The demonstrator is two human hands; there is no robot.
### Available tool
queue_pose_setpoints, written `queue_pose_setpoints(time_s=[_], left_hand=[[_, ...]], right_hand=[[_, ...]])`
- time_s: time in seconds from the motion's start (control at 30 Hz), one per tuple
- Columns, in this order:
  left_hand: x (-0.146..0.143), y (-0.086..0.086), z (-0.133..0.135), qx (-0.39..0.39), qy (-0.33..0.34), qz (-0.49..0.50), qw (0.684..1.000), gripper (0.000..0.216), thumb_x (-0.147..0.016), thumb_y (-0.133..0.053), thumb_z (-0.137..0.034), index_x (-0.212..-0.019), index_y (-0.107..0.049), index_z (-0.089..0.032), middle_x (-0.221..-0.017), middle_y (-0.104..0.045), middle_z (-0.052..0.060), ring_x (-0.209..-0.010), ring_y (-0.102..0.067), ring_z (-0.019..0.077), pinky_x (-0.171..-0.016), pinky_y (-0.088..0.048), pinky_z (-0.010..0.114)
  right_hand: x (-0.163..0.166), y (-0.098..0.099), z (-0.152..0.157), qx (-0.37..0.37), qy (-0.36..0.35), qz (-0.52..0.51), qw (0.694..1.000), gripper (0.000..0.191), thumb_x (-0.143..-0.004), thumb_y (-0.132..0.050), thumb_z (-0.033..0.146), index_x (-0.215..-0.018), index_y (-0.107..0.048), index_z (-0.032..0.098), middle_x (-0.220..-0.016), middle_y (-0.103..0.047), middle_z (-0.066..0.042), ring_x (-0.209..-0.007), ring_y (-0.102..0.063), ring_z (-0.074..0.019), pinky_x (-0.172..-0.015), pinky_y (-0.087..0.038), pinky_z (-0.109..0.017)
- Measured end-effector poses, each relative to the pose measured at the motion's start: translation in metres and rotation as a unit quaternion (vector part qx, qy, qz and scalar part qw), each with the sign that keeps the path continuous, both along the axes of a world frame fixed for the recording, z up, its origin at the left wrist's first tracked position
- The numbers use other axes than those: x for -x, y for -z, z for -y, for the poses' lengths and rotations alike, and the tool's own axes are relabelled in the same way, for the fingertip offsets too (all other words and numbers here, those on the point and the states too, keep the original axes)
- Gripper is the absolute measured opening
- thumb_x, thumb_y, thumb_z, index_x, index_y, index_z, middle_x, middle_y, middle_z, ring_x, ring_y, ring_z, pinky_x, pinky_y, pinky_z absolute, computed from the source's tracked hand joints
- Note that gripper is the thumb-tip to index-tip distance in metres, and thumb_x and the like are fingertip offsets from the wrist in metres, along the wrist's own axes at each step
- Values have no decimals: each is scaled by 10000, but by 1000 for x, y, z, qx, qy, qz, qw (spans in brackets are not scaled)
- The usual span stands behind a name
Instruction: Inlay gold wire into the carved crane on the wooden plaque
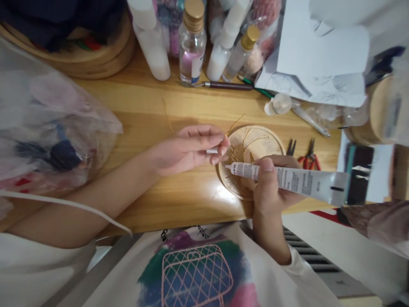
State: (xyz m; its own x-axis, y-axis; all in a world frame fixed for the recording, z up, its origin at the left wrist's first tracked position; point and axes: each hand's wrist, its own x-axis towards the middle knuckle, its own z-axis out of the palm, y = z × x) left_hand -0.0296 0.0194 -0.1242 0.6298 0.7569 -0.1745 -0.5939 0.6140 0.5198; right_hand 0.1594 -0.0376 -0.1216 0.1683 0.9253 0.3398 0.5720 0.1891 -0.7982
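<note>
My right hand (271, 183) is wrapped round a white glue tube (297, 181) with small print, its narrow nozzle pointing left. The nozzle tip is over the left side of a round wooden disc (266, 135), which carries a line drawing and coiled gold wire (238, 150). Just left of the disc, my left hand (188, 147) is closed, with a small white cap (212, 150) in its curled fingers. A loose gold wire end (236, 123) rises by its fingertips; whether they pinch it, I cannot tell.
Behind the hands lie a dark-handled tool (228, 85) and several bottles (192, 47). Right of the disc are red-handled pliers (309, 161) and a dark phone-like slab (360, 175). Papers (322, 64) fill the back right. A plastic bag (54, 123) covers the left side.
</note>
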Motion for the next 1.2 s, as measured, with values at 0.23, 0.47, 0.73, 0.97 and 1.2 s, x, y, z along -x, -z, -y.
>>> queue_pose_setpoints(time_s=[0.23,0.47,0.73,0.97,1.2], left_hand=[[1,-1,0,-4,5,16,1000,194,-768,-836,-230,-768,-693,-99,-716,-665,-10,-645,-590,65,-644,-444,211],[1,0,0,-14,3,22,1000,183,-797,-807,-213,-788,-674,-87,-727,-659,-6,-650,-587,66,-652,-453,221],[1,1,0,-13,4,12,1000,201,-785,-822,-234,-791,-677,-95,-732,-655,-14,-654,-586,62,-654,-467,215],[1,2,0,-4,5,27,1000,184,-781,-828,-213,-787,-695,-86,-725,-662,-11,-686,-598,69,-667,-454,212],[0,1,0,-14,0,4,1000,189,-795,-806,-228,-776,-670,-99,-724,-650,-26,-650,-588,52,-663,-476,204]], right_hand=[[0,-1,0,10,-19,-5,1000,239,-949,-559,434,-807,-594,246,-691,-586,-6,-593,-536,-151,-548,-449,-336],[2,0,0,21,-18,-9,1000,261,-953,-545,455,-800,-570,245,-687,-581,-4,-584,-535,-148,-536,-436,-336],[2,-1,0,30,-3,-17,999,284,-949,-539,487,-794,-550,249,-668,-583,7,-574,-540,-146,-550,-435,-335],[1,-4,-2,28,-29,-36,999,279,-950,-554,462,-781,-549,241,-648,-573,21,-557,-525,-127,-542,-419,-316],[0,2,-3,11,-34,-84,996,251,-928,-607,427,-792,-570,219,-636,-550,49,-535,-491,-98,-517,-377,-284]])
